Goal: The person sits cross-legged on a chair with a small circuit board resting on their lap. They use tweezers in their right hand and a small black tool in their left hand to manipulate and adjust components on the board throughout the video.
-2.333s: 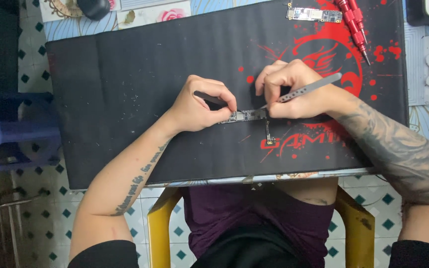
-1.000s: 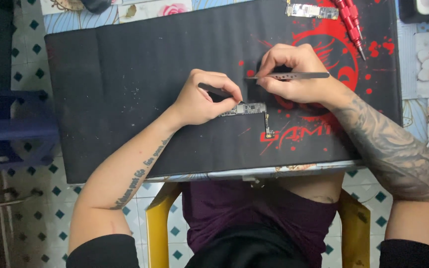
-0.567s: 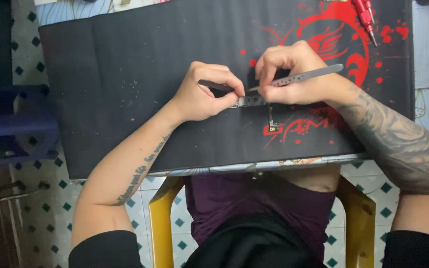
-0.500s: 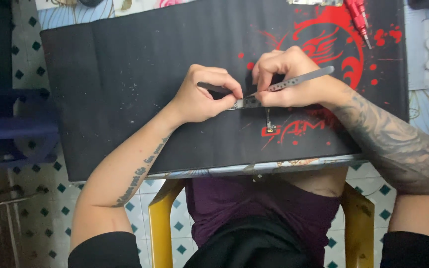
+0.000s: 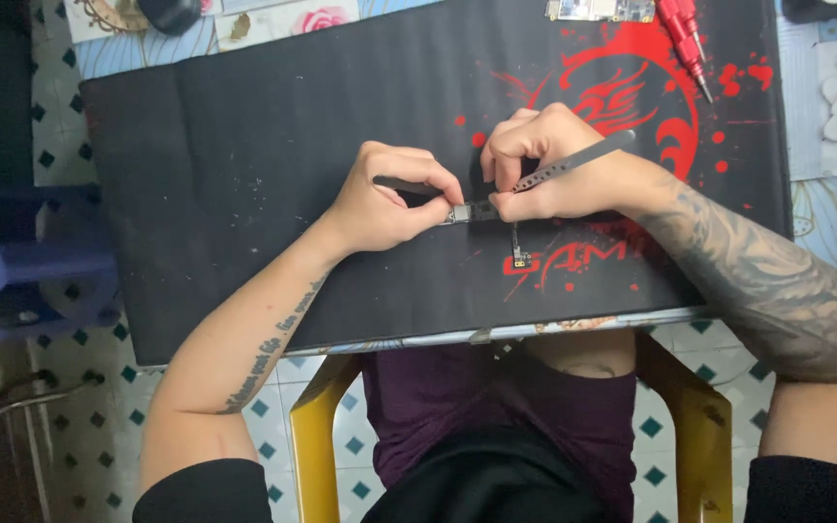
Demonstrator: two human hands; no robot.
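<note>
Fingertips [image 5: 446, 194] of my left hand [image 5: 389, 199] pinch the small board [image 5: 467, 211] steady mid-frame while my right hand [image 5: 544, 160] grips tweezers [image 5: 573, 163] over it.

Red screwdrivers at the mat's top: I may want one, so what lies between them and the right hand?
Head view: only bare mat with its red print separates the red screwdrivers from the right hand.

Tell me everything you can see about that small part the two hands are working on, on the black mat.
The small part is a narrow dark strip with a silvery metal block at its left end; it looks like a slim circuit board. It lies flat on the black mat. A thin dark ribbon runs down from it to a tiny end piece. The left hand pinches its left end; the right hand brings grey tweezers to its right end. Fingers hide much of it.
</note>
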